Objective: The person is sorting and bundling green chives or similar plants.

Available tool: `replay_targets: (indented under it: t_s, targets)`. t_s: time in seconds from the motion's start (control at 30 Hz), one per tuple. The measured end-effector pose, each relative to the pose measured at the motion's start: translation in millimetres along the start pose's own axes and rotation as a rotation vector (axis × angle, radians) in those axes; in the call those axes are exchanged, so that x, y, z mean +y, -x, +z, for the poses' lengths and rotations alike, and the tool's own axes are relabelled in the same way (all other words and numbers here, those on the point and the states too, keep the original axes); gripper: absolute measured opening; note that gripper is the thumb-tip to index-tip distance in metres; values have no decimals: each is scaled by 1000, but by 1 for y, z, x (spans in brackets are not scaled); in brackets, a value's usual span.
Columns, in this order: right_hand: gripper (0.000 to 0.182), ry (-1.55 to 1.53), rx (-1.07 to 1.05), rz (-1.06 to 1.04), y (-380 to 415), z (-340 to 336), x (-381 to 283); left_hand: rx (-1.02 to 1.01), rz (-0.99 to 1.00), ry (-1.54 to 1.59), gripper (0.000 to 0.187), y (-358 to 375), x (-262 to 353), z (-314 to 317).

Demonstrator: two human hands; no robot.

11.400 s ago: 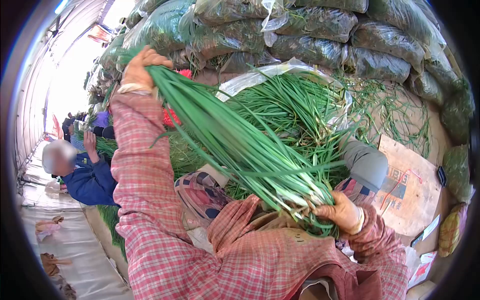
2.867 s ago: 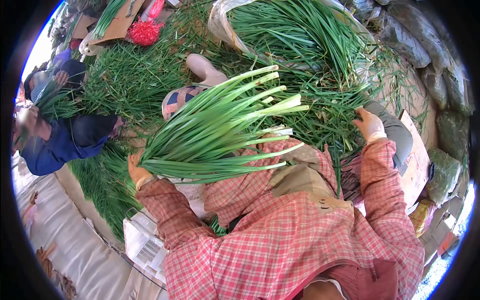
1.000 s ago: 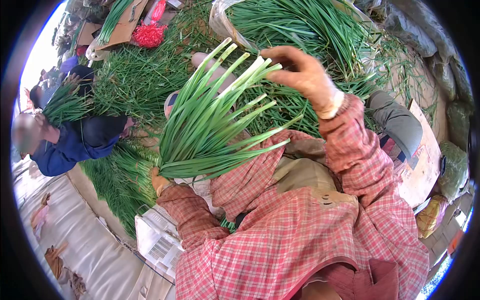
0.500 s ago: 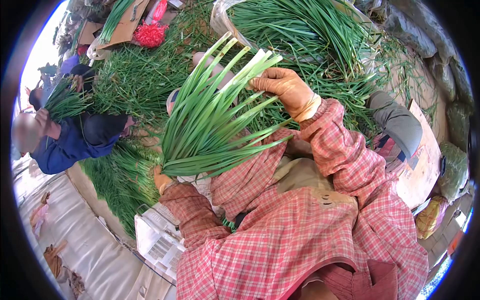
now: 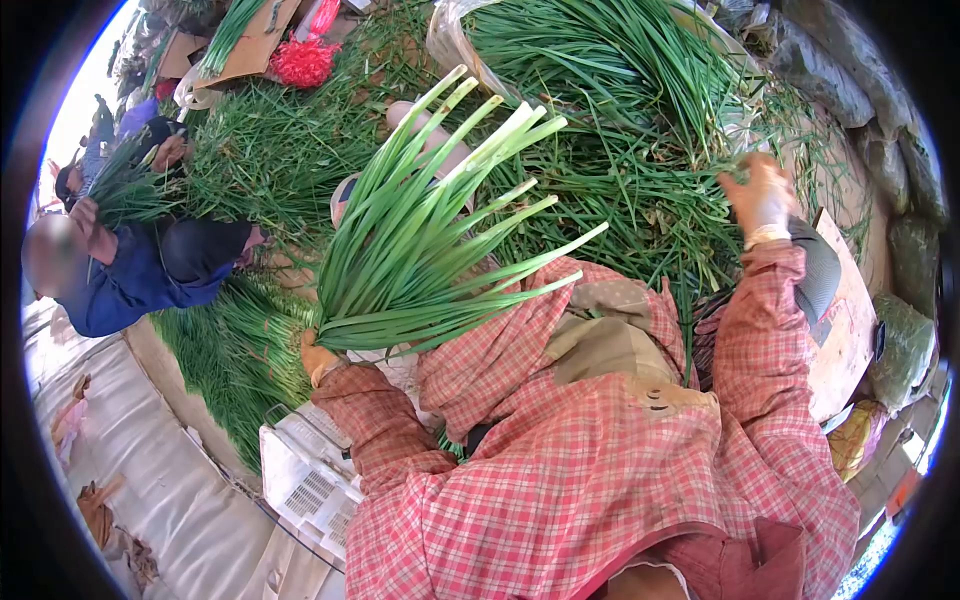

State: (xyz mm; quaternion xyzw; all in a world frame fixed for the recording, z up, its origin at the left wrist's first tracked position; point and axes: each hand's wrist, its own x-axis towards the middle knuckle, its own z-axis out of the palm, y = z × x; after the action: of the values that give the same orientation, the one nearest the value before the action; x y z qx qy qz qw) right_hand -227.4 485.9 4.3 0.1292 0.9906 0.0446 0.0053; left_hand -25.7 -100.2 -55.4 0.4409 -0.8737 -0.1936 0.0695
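My left hand (image 5: 316,358), in a tan glove, is wrapped round the leaf end of a bunch of garlic chives (image 5: 430,240). Their pale stem ends fan out up and to the right, held above my lap. Off to the right, my gloved right hand (image 5: 762,195) is apart from the bunch, over loose leaves (image 5: 640,215) on the ground. Its fingers look curved and parted, with nothing plainly between them. A large pile of chives (image 5: 600,60) lies in a clear plastic wrap beyond my hands.
A co-worker in blue (image 5: 150,280) sits at the left, holding chives. Beside my left arm are a stack of chives (image 5: 235,350) and a white plastic crate (image 5: 310,480). Red string (image 5: 305,62) lies near cardboard (image 5: 245,55). Plastic-wrapped bundles (image 5: 905,340) line the right.
My right hand has left the stem ends of the bunch and moved right, over the loose leaves. My left hand still holds the bunch, almost in place.
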Motion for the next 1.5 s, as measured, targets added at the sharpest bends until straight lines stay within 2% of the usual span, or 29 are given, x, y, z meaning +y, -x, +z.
replay_targets:
  t_s: [0.03, 0.1, 0.17, 0.23, 0.27, 0.3, 0.33, 0.37, 0.43, 0.5, 0.53, 0.57, 0.6, 0.67, 0.73, 0.8, 0.9, 0.93, 1.0, 1.07, 1.1, 1.13, 1.17, 1.23, 1.3, 1.37, 1.43, 1.47, 1.5]
  targets:
    - [44, -365, 64, -251, 3, -1, -18, 30, -22, -89, 24, 3, 10, -5]
    - [50, -910, -22, -643, 22, -33, -90, 60, 50, -66, 24, 10, 33, -17]
    - [40, -1207, -349, -734, 43, -33, -133, 86, 95, -36, 24, 13, 46, -31]
    - [28, -1330, -723, -574, 51, -18, -151, 104, 117, 8, 25, 11, 52, -40]
    - [17, -1411, -687, -578, 48, -18, -148, 123, 144, 1, 27, 8, 53, -43]
    - [12, -1466, -561, -529, 41, 2, -140, 141, 167, -7, 29, 4, 53, -46]
    - [8, -1258, -546, -406, 30, 12, -126, 158, 189, -14, 31, 2, 51, -48]
    - [4, -1061, -422, -313, 21, 20, -108, 140, 141, -16, 32, 0, 49, -49]
    - [5, -1241, -340, -117, 19, 25, -85, 100, 55, -14, 36, -5, 49, -47]
    - [8, -1242, -61, -445, 42, -25, -105, 61, -56, 269, 36, -10, 45, -46]
    - [13, -1079, 96, -662, 50, -40, -118, 44, -109, 414, 37, -15, 42, -44]
    - [15, -946, 207, -874, 54, -55, -132, 24, 22, 355, 37, -26, 26, -39]
    - [17, -810, 123, -893, 58, -61, -149, 6, 150, 292, 37, -40, -1, -32]
    - [18, -718, 69, -974, 60, -50, -171, 10, 213, 182, 36, -36, 4, -35]
    - [17, -707, 68, -1034, 61, -33, -181, 52, 82, 81, 35, -1, 63, -55]
    - [16, -715, 123, -1070, 62, -24, -182, 49, 87, 118, 34, -7, 53, -53]
    - [14, -820, -80, -924, 58, -22, -168, 56, 147, 176, 31, -5, 52, -49]
    - [12, -697, -83, -856, 55, -24, -165, 55, 124, 211, 30, -5, 52, -47]
    - [8, -762, -48, -725, 45, -15, -144, 47, 28, 296, 29, -6, 51, -44]
    - [5, -889, 109, -602, 28, 14, -104, 38, -141, 408, 27, -3, 58, -43]
    - [6, -764, 53, -442, 17, 26, -83, 34, -238, 471, 25, 4, 70, -44]
    - [6, -440, 80, -462, 4, 48, -59, 29, -335, 533, 23, 9, 77, -44]
    - [10, -206, -75, -408, 2, 45, -48, 13, -309, 549, 21, 7, 68, -41]
    - [18, -492, 148, -591, 17, 19, -52, -19, -251, 588, 19, -4, 42, -29]
    - [31, -668, 204, -703, 40, -30, -93, 5, -224, 545, 18, 2, 35, -27]
    - [30, -961, 35, -789, 54, -30, -122, 27, -174, 433, 16, 12, 54, -29]
    - [20, -1254, -163, -733, 65, -1, -138, 72, -119, 345, 15, 19, 70, -35]
    - [13, -1235, -144, -697, 66, -1, -138, 107, -91, 354, 15, 18, 74, -38]
    - [10, -1353, -199, -440, 67, 2, -133, 172, -59, 470, 17, 11, 70, -41]
